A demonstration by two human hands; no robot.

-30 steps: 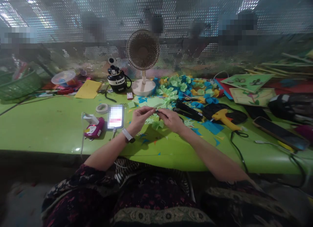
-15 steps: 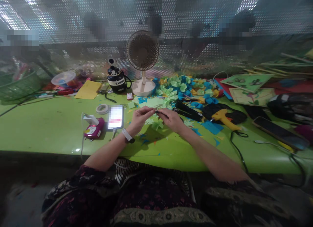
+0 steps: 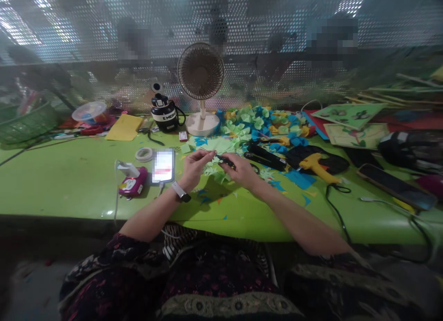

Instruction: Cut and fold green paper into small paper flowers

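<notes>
My left hand (image 3: 194, 168) has thumb and fingertips pinched together over the paper pieces; whatever lies between them is too small to make out. Facing it from the right, my right hand (image 3: 241, 169) is closed round a slim black tool (image 3: 226, 161), whose tip points at the left fingertips. Pale green cut paper (image 3: 216, 173) lies beneath and behind both hands. Behind them is a heap of green, blue and yellow paper flowers (image 3: 258, 120). A lit phone (image 3: 163, 166) rests left of my left hand.
A white fan (image 3: 203, 123) and a black bottle (image 3: 165, 115) stand at the back. Left are a tape roll (image 3: 143, 154) and a purple power adapter (image 3: 133, 182). A black stapler-like object (image 3: 266, 157), a yellow glue gun (image 3: 319, 168) and a dark phone (image 3: 396, 186) lie right.
My left hand has shifted slightly left, and its fingertips have come away from the right hand. More of the black tool shows in my right hand.
</notes>
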